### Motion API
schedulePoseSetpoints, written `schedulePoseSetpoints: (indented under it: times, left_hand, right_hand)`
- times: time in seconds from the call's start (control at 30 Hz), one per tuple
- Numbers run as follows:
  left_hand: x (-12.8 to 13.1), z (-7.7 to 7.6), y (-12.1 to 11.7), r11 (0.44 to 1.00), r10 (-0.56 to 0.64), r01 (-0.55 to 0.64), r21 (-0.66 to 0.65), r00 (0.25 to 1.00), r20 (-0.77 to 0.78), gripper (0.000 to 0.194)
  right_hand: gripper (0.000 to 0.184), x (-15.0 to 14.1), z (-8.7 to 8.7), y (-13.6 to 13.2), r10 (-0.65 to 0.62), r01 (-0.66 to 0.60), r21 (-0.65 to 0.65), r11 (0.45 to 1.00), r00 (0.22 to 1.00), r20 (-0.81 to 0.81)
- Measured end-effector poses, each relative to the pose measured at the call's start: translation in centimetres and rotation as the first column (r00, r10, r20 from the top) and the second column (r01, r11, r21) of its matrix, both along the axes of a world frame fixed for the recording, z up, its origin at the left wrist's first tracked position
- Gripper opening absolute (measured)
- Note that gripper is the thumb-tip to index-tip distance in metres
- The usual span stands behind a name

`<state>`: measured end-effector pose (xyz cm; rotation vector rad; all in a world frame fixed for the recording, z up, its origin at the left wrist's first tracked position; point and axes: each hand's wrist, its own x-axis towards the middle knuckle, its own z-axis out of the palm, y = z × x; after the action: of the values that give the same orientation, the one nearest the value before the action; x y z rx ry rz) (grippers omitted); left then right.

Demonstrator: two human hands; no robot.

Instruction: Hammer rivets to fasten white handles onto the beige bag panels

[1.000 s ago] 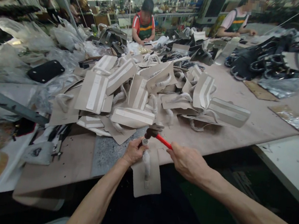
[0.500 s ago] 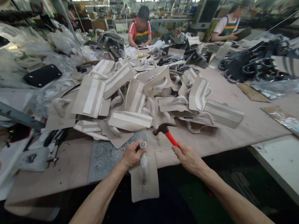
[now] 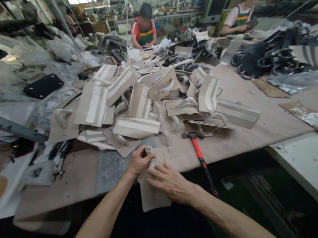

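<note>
My left hand [image 3: 138, 161] is closed around a short metal rod-like tool [image 3: 148, 149], held upright with its round end up. Beneath it lies a beige bag panel [image 3: 153, 199], which hangs over the table's front edge. My right hand [image 3: 170, 182] is on this panel, its bent fingers closing over the plastic-wrapped handle, which is mostly hidden. To the right lies a claw hammer [image 3: 198, 151] with a red and black handle, its head on the table and its grip end sticking out past the edge.
Behind my hands is a heap of beige panels [image 3: 137, 128] with white strips and wrapped handles. A speckled grey slab [image 3: 109, 170] lies by my left hand. Dark straps [image 3: 253, 61] are piled at the far right. A co-worker [image 3: 144, 28] sits across the table.
My right hand has let go of the hammer, which now lies on the table, and has moved left onto the beige panel. My left hand still holds the metal tool.
</note>
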<state>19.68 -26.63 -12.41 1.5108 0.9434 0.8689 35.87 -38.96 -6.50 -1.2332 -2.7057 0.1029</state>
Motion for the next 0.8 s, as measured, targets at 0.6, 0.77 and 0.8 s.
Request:
schedulePoseSetpoints:
  times: [0.6, 0.77, 0.8]
  left_hand:
    - [-3.0, 8.1, 0.9, 0.979, 0.194, -0.206, -0.001, 0.922, 0.334, 0.036]
    - [-1.1, 3.0, 0.9, 0.990, 0.105, -0.077, -0.115, 0.961, 0.256, 0.042]
    - [-0.8, 2.5, 1.0, 0.990, 0.090, -0.060, -0.124, 0.963, 0.253, 0.041]
  right_hand:
    - [0.032, -4.9, 2.8, 1.9, -0.765, 0.727, -0.369, 0.579, 0.641, 0.065]
    - [0.035, -6.7, 0.7, 0.9, -0.806, 0.705, -0.468, 0.533, 0.591, -0.027]
    - [0.036, -7.0, 0.5, 0.9, -0.807, 0.697, -0.481, 0.532, 0.589, -0.039]
